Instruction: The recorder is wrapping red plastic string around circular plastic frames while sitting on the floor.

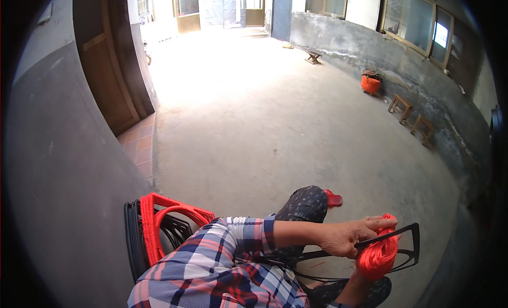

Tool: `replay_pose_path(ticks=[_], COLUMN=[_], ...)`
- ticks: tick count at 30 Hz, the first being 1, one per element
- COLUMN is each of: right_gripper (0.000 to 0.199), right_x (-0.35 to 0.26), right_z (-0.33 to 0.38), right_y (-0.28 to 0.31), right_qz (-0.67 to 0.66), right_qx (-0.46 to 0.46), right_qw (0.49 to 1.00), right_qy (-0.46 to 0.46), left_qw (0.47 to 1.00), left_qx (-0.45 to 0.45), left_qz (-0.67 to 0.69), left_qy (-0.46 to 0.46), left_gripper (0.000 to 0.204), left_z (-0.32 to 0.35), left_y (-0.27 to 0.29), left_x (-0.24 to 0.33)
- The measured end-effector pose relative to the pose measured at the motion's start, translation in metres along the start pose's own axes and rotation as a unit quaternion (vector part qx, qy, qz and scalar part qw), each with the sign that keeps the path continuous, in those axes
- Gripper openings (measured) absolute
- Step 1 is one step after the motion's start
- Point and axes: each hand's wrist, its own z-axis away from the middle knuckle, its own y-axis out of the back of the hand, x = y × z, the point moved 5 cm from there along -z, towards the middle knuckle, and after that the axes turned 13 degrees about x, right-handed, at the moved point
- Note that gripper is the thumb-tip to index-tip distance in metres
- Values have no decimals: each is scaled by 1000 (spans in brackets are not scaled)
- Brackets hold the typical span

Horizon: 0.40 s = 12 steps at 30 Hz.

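Note:
A black frame (416, 239) with a rounded-corner end lies across my lap and points out to the right. My left hand (341, 238) closes on its upper bar, and its fingers reach over the top of a bundle of bright red cord (378, 257). Below that bundle, my right hand (361, 287) grips it from underneath, with most of its fingers hidden behind the strands. By my left side stand several more black frames (133, 239), next to a frame wound with red cord (150, 234).
A red slipper (333, 198) shows beyond my knee. Along the right wall stand an orange bucket (371, 84), two small wooden stools (400, 108) and a folding stool (313, 57). A brown door (108, 69) and tiled step (138, 144) lie left.

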Motion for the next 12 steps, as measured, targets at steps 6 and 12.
replay_pose_path(ticks=[6, 12], right_gripper=[40, 58], right_x=[-33, -20], right_z=[-20, 2], right_y=[36, 105], right_qz=[8, 6], right_qx=[171, 108], right_qw=[984, 994], right_qy=[54, -3], left_qw=[999, 990], left_qx=[48, 68], left_qz=[5, 8], left_qy=[16, 121], left_gripper=[52, 16], left_z=[8, 10], left_y=[5, 10], left_x=[-4, -28])
